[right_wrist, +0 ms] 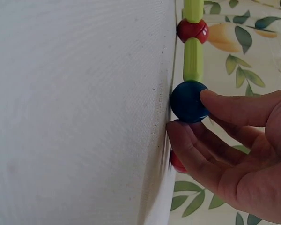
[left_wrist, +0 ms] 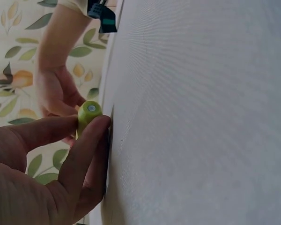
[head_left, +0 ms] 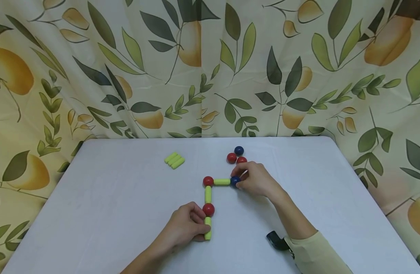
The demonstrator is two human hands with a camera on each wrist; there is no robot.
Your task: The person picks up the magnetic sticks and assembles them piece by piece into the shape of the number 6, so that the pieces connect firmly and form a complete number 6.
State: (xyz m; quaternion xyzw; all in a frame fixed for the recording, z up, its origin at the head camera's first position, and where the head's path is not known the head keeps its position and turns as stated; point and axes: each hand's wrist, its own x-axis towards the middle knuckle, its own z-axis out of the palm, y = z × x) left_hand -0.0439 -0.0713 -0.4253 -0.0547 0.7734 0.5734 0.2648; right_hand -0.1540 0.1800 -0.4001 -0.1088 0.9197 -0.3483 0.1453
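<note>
An L-shaped chain of yellow-green rods and balls lies on the white table. My left hand [head_left: 186, 226] pinches the near rod [head_left: 208, 234] between thumb and fingers; its round metal-centred end faces the left wrist view. That rod meets a red ball [head_left: 208, 209], followed by another rod [head_left: 208, 194] and a corner red ball [head_left: 208, 181]. From the corner, a third rod [head_left: 221, 182] runs right to a blue ball [head_left: 234, 180]. Thumb and fingertips of my right hand [head_left: 258, 179] hold this blue ball, seen closely in the right wrist view.
Behind my right hand sit a loose blue ball [head_left: 239, 150] and two red balls, one of them [head_left: 231, 158] fully visible. Several spare rods [head_left: 174, 160] lie side by side at the back left. A patterned curtain [head_left: 210, 76] hangs beyond the table's [head_left: 110, 198] far edge.
</note>
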